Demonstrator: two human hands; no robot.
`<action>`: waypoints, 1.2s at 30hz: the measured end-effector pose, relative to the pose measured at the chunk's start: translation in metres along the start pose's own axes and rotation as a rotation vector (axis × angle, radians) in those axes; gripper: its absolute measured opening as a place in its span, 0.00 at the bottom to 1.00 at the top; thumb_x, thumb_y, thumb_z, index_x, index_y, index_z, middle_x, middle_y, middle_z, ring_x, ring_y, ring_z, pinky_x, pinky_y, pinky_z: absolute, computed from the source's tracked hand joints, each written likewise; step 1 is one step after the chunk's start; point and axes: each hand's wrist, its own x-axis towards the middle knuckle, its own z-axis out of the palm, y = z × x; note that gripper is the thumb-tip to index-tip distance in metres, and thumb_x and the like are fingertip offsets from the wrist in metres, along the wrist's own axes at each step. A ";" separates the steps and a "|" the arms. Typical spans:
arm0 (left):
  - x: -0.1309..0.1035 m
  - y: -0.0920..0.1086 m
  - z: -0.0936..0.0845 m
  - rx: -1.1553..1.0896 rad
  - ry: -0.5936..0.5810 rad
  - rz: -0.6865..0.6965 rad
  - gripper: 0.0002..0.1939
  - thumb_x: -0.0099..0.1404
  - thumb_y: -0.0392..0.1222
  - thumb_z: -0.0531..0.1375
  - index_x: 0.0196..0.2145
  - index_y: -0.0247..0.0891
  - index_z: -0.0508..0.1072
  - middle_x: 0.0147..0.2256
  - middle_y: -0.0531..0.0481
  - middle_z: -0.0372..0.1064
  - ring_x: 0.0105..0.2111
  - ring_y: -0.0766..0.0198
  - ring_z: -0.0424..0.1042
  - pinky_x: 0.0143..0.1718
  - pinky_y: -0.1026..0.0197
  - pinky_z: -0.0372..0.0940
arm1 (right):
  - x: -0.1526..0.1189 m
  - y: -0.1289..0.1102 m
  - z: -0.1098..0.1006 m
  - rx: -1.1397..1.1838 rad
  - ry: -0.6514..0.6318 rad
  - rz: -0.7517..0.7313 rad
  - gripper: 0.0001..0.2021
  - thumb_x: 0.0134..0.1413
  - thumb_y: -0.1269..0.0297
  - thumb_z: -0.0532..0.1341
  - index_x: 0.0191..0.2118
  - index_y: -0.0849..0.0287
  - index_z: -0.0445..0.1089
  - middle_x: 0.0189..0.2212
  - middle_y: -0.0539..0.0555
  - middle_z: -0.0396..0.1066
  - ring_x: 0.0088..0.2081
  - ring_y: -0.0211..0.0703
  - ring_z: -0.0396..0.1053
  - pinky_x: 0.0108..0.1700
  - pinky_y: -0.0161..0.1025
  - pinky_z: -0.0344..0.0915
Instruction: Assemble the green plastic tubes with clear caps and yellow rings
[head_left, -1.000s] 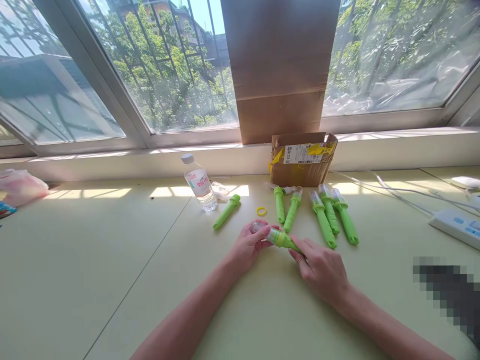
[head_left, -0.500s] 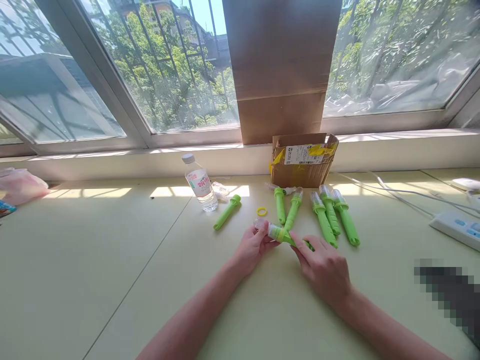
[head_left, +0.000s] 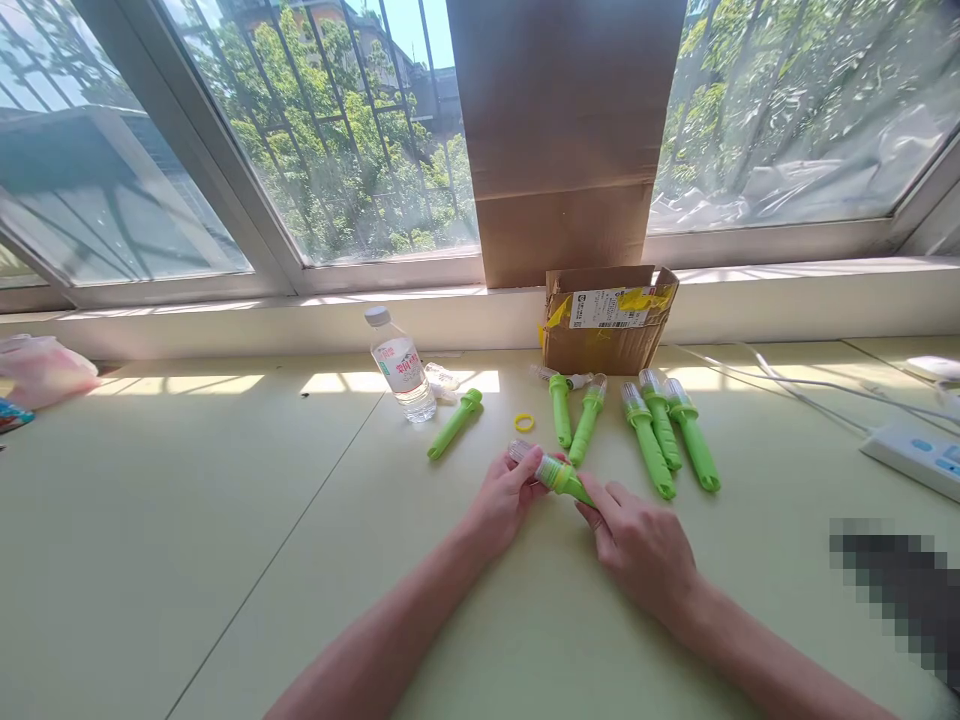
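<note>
Between my hands is a green-handled tool (head_left: 559, 474) with a clear cap, tilted with its cap toward the upper left. My left hand (head_left: 510, 495) is closed on the clear cap end. The fingers of my right hand (head_left: 637, 535) are wrapped round the lower end of the green handle. Just beyond lie a green piece (head_left: 560, 410) and a clear-capped green tool (head_left: 587, 420). A yellow ring (head_left: 523, 422) rests left of them. Another green handle (head_left: 454, 425) without a cap lies further left. Several capped green tools, one of them nearest my right hand (head_left: 649, 440), lie to the right.
A water bottle (head_left: 403, 368) stands at the back beside a crumpled clear wrapper (head_left: 441, 381). An open cardboard box (head_left: 604, 340) is against the window ledge. A power strip (head_left: 915, 455) with cables is at the right, a pink bag (head_left: 45, 370) far left.
The held tool has turned slightly, its handle pointing more downward. My right hand has shifted a little down, and the capped tool behind shows more fully.
</note>
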 end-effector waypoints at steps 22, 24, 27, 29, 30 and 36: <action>0.001 -0.001 0.000 -0.010 0.052 0.003 0.16 0.58 0.49 0.62 0.36 0.33 0.68 0.40 0.40 0.72 0.41 0.56 0.71 0.48 0.50 0.63 | -0.001 0.011 0.006 -0.039 0.189 -0.037 0.16 0.61 0.66 0.52 0.53 0.52 0.67 0.26 0.51 0.68 0.27 0.37 0.62 0.28 0.34 0.49; 0.001 -0.001 0.000 -0.018 0.036 -0.002 0.15 0.58 0.49 0.61 0.35 0.32 0.68 0.40 0.40 0.72 0.41 0.56 0.71 0.48 0.50 0.63 | -0.001 0.012 0.006 -0.108 0.207 -0.075 0.17 0.60 0.67 0.52 0.53 0.52 0.66 0.26 0.51 0.67 0.27 0.37 0.62 0.28 0.35 0.49; 0.001 0.001 -0.002 -0.027 0.002 -0.008 0.15 0.58 0.48 0.61 0.34 0.32 0.68 0.40 0.39 0.72 0.40 0.57 0.71 0.47 0.52 0.64 | -0.001 0.010 0.005 -0.129 0.200 -0.089 0.16 0.61 0.66 0.52 0.53 0.52 0.67 0.25 0.51 0.67 0.26 0.37 0.61 0.27 0.35 0.48; 0.001 0.001 -0.003 -0.019 -0.011 -0.010 0.14 0.59 0.48 0.61 0.34 0.32 0.69 0.39 0.39 0.72 0.39 0.57 0.72 0.45 0.53 0.64 | -0.001 0.008 0.003 -0.093 0.158 -0.071 0.16 0.61 0.64 0.51 0.52 0.53 0.67 0.24 0.51 0.67 0.25 0.36 0.62 0.26 0.36 0.48; 0.001 0.001 -0.004 -0.014 -0.011 -0.009 0.14 0.59 0.48 0.61 0.34 0.32 0.69 0.39 0.40 0.72 0.38 0.57 0.72 0.44 0.54 0.65 | -0.001 0.007 0.002 -0.063 0.124 -0.054 0.16 0.61 0.64 0.51 0.53 0.54 0.67 0.25 0.51 0.67 0.25 0.36 0.62 0.26 0.35 0.48; 0.000 0.000 -0.005 0.000 0.027 -0.001 0.15 0.55 0.48 0.64 0.32 0.33 0.69 0.37 0.42 0.73 0.38 0.56 0.72 0.41 0.55 0.65 | 0.003 0.003 -0.008 0.279 -0.059 0.101 0.19 0.60 0.63 0.50 0.55 0.49 0.63 0.30 0.49 0.72 0.26 0.36 0.65 0.25 0.32 0.53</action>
